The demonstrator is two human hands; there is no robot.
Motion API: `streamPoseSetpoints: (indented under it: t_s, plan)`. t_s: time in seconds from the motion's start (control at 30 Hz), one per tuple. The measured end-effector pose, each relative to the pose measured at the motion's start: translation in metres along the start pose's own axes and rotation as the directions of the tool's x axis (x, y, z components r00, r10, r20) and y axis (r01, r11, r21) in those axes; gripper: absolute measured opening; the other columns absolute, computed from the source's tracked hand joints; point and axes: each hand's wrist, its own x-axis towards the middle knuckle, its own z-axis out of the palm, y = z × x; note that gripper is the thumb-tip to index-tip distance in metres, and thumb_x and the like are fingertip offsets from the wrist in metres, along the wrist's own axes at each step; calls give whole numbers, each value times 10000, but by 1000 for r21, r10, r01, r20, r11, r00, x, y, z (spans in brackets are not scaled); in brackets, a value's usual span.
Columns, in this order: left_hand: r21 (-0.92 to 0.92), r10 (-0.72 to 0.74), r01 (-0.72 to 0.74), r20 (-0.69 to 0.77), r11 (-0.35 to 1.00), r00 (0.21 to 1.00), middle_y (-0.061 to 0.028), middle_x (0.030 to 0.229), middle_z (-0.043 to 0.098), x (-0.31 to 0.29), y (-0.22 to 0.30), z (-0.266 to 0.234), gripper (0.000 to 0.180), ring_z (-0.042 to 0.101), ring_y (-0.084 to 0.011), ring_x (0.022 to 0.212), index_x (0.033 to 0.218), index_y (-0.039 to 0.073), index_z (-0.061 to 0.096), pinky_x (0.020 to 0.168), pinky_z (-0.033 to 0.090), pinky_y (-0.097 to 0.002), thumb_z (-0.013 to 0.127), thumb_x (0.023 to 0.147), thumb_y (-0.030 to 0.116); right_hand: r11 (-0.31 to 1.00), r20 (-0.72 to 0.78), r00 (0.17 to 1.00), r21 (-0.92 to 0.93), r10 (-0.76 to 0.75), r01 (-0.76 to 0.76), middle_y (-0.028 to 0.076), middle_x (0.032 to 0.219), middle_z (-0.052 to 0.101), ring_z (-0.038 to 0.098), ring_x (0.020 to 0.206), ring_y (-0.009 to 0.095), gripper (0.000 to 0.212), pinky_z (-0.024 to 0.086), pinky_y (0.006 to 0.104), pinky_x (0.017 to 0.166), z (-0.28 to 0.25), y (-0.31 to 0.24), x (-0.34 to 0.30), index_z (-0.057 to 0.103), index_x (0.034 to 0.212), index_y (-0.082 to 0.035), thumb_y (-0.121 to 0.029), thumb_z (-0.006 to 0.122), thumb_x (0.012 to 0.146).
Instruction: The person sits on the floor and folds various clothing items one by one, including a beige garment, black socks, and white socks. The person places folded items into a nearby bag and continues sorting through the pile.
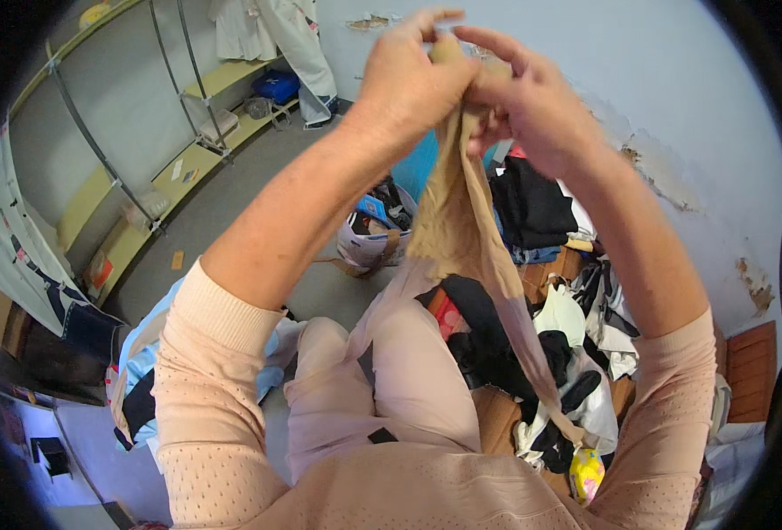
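Left hand (413,78): on tan hosiery (448,225), upper end
Right hand (546,115): beside left, same end
Hosiery legs: hanging, spread

No lettering can be read; no label, number or sign is legible.

remotely, i have tights (448,230) hanging ahead, shelves (198,161) left, heaped clothes (561,320) right, a bag (356,247) on the floor (276,199) between.

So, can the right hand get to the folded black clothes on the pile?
Probably yes: the folded black clothes look mostly uncovered, below the right hand. But it seems busy at the top of the tan garment, so it would likely have to let go first.
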Motion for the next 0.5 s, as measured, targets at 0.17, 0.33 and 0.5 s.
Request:
streamPoseSetpoints:
  t_s: [0.17, 0.33, 0.5]
  plan:
    - [-76, 289, -294, -75, 953, 954, -184, 1256, 383, -11, 49, -6, 764, 584, -188, 951, 1432, 31, 182, 761, 509, -262, 633, 815, 30, 998, 41, 998, -20, -55, 56, 67, 789, 620, 634, 650, 121, 95, 562, 243, 595, -34, -24, 46, 566, 899, -8, -91, 567, 853]
    - [-201, 202, -220, -104, 955, 974, -136, 1288, 426, -1, 14, -7, 730, 566, -199, 1074, 1395, 36, 306, 905, 466, -290, 683, 771, 17, 991, -12, 994, -74, -111, 109, 98, 812, 622, 643, 693, 165, 139, 563, 262, 624, -30, -50, 73, 566, 942, 9, -89, 585, 844]
    - [-365, 156, -194, -131, 911, 979, -127, 1133, 548, 17, 9, -12, 657, 576, -155, 1000, 1364, -4, 359, 896, 462, -283, 632, 767, -36, 976, -76, 976, -91, -206, 199, 49, 791, 607, 623, 674, 110, 123, 529, 214, 601, -2, -57, 64, 601, 932, -23, -103, 580, 840]
